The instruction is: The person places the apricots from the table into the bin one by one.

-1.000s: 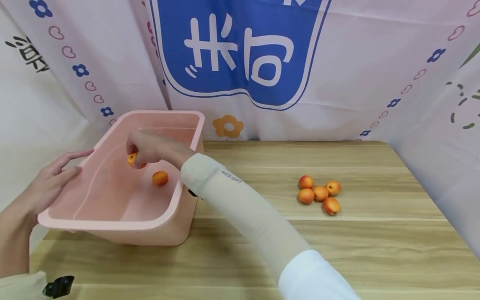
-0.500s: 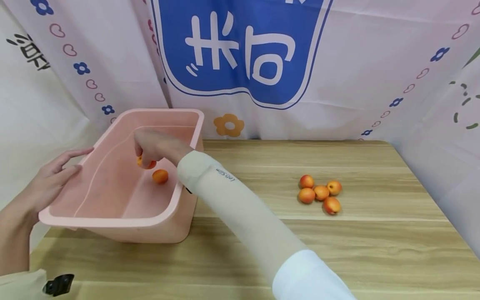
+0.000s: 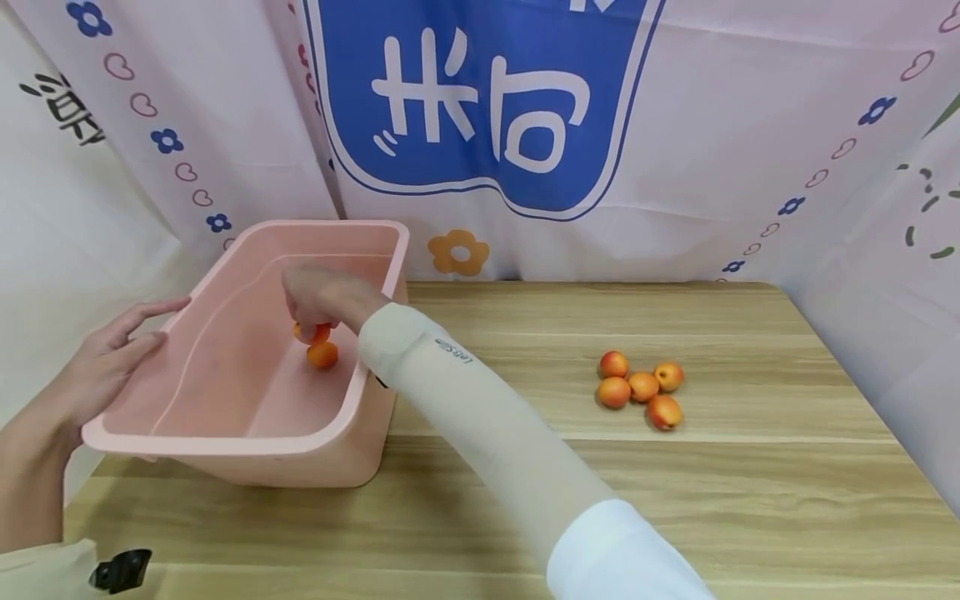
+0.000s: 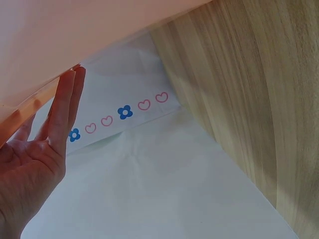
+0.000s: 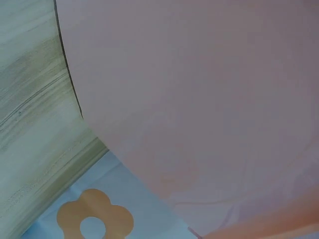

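Observation:
A pink plastic tub (image 3: 225, 433) stands on the left of the wooden table (image 3: 600, 500). My right hand (image 3: 309, 321) reaches down inside it and pinches an orange apricot (image 3: 321, 335) in its fingertips, just above a second apricot (image 3: 323, 357) that lies on the tub floor. My left hand (image 3: 112, 354) rests with straight fingers against the outside of the tub's left rim. In the left wrist view the left hand (image 4: 47, 144) lies flat along the pink tub wall (image 4: 75, 30). The right wrist view shows only the tub wall (image 5: 199, 89), not the hand.
Several apricots (image 3: 642, 387) sit in a cluster on the table to the right of the tub. A printed cloth backdrop (image 3: 487, 125) closes off the back and both sides. A small black clip (image 3: 120, 571) lies at the table's front left corner.
My right hand has carried its apricot to the right and lower inside the tub, to just above the one lying there. The left hand has stayed on the rim.

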Tool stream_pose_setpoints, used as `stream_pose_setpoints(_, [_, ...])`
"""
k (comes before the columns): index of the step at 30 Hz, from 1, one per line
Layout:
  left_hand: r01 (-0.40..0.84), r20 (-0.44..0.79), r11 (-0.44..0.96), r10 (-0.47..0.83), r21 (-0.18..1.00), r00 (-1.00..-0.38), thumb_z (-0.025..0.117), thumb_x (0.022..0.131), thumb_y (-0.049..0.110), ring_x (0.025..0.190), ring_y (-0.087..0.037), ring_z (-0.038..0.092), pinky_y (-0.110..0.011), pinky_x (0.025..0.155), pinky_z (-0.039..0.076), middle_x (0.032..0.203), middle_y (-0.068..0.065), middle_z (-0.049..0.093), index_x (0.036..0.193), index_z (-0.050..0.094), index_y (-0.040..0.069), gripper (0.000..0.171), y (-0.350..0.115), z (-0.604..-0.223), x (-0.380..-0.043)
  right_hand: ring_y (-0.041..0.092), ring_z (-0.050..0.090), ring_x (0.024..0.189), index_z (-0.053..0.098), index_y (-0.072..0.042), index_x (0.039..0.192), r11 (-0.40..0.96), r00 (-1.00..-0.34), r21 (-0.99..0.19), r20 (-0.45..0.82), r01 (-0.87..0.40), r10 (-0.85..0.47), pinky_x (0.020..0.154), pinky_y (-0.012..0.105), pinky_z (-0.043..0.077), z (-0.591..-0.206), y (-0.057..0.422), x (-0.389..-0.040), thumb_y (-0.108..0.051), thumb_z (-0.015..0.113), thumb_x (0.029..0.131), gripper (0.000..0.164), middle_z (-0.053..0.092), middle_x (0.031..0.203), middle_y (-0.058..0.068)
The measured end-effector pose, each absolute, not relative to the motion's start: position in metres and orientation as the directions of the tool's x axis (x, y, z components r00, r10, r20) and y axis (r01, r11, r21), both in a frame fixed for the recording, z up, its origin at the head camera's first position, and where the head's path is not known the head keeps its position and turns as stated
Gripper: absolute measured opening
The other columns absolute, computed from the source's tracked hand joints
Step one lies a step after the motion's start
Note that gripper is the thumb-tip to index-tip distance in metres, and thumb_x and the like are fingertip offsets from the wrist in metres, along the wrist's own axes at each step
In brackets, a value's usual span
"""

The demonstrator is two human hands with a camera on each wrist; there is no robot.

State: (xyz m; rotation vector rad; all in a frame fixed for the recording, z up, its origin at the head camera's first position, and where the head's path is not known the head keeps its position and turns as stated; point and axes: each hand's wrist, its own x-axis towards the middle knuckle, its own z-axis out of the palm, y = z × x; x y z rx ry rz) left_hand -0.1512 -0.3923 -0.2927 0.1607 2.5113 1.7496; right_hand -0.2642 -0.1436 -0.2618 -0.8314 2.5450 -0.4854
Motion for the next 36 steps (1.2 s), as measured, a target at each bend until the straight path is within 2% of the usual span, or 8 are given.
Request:
stream_pose_setpoints(5, [0.040, -0.007, 0.347, 0.132, 0.937, -0.991, 0.040, 0.113, 0.013, 0.068, -0.014, 0.073, -0.029, 0.053, 0.059, 0.098, 0.018, 0.073, 0.134, 0.058, 0.050, 0.046, -0.390, -0.293, -0.152, 0.015, 0.058, 0.068, 0.071, -0.009, 0.090, 0.769, -0.739, -0.444, -0.289, -0.459, -0.608, 0.060, 0.018, 0.053, -0.264, -0.141, -0.268, -0.010, 0.082, 0.090, 0.011, 0.065, 0.084, 0.002])
stream_pose_setpoints(8, [0.041, -0.006, 0.335, 0.138, 0.941, -0.990, 0.040, 0.113, 0.013, 0.069, -0.014, 0.074, -0.029, 0.053, 0.060, 0.099, 0.018, 0.073, 0.134, 0.059, 0.049, 0.046, -0.390, -0.293, -0.152, 0.014, 0.058, 0.074, 0.068, -0.011, 0.095, 0.780, -0.749, -0.447, -0.298, -0.438, -0.591, 0.061, 0.020, 0.054, -0.263, -0.138, -0.268, -0.011, 0.084, 0.088, 0.017, 0.065, 0.090, 0.001])
stream_pose_setpoints(12, [0.046, -0.002, 0.332, 0.142, 0.942, -0.990, 0.040, 0.113, 0.013, 0.069, -0.014, 0.074, -0.030, 0.054, 0.060, 0.100, 0.017, 0.073, 0.137, 0.058, 0.048, 0.046, -0.392, -0.294, -0.152, 0.013, 0.057, 0.082, 0.066, -0.014, 0.101, 0.788, -0.761, -0.447, -0.296, -0.424, -0.577, 0.069, 0.022, 0.058, -0.258, -0.134, -0.266, -0.015, 0.086, 0.086, 0.025, 0.064, 0.098, -0.001])
stream_pose_setpoints(18, [0.049, -0.001, 0.348, 0.140, 0.936, -0.990, 0.040, 0.113, 0.014, 0.069, -0.013, 0.074, -0.029, 0.054, 0.060, 0.100, 0.018, 0.073, 0.138, 0.057, 0.048, 0.046, -0.393, -0.294, -0.152, 0.013, 0.057, 0.078, 0.071, -0.015, 0.108, 0.738, -0.735, -0.482, -0.246, -0.473, -0.632, 0.070, 0.022, 0.057, -0.252, -0.130, -0.259, -0.016, 0.085, 0.087, 0.025, 0.066, 0.103, -0.003])
stream_pose_setpoints(21, [0.038, -0.008, 0.324, 0.140, 0.945, -0.990, 0.039, 0.113, 0.013, 0.068, -0.015, 0.074, -0.030, 0.053, 0.060, 0.098, 0.016, 0.073, 0.137, 0.057, 0.047, 0.045, -0.393, -0.293, -0.151, 0.015, 0.059, 0.075, 0.073, -0.016, 0.113, 0.696, -0.711, -0.508, -0.211, -0.506, -0.671, 0.067, 0.020, 0.057, -0.251, -0.127, -0.254, -0.017, 0.085, 0.088, 0.027, 0.067, 0.106, -0.003])
stream_pose_setpoints(26, [0.034, -0.009, 0.300, 0.138, 0.953, -0.990, 0.040, 0.113, 0.013, 0.067, -0.015, 0.074, -0.030, 0.052, 0.059, 0.098, 0.016, 0.074, 0.137, 0.058, 0.047, 0.045, -0.392, -0.293, -0.151, 0.011, 0.063, 0.088, 0.075, -0.016, 0.122, 0.625, -0.660, -0.524, -0.150, -0.578, -0.736, 0.069, 0.013, 0.055, -0.249, -0.122, -0.248, -0.016, 0.083, 0.089, 0.033, 0.067, 0.110, -0.002])
stream_pose_setpoints(30, [0.025, -0.015, 0.288, 0.134, 0.957, -0.991, 0.040, 0.113, 0.013, 0.066, -0.016, 0.074, -0.031, 0.051, 0.059, 0.096, 0.014, 0.074, 0.136, 0.059, 0.047, 0.046, -0.392, -0.293, -0.151, 0.011, 0.060, 0.097, 0.076, -0.013, 0.122, 0.548, -0.603, -0.518, -0.075, -0.657, -0.794, 0.075, 0.010, 0.053, -0.247, -0.115, -0.243, -0.015, 0.082, 0.091, 0.032, 0.067, 0.110, 0.001])
stream_pose_setpoints(36, [0.019, -0.021, 0.288, 0.136, 0.957, -0.990, 0.040, 0.113, 0.013, 0.063, -0.017, 0.074, -0.032, 0.049, 0.059, 0.095, 0.014, 0.074, 0.135, 0.059, 0.048, 0.045, -0.392, -0.293, -0.151, 0.011, 0.062, 0.099, 0.074, -0.006, 0.120, 0.389, -0.510, -0.572, 0.060, -0.722, -0.858, 0.082, 0.009, 0.050, -0.244, -0.094, -0.233, -0.007, 0.076, 0.095, 0.026, 0.069, 0.109, 0.003])
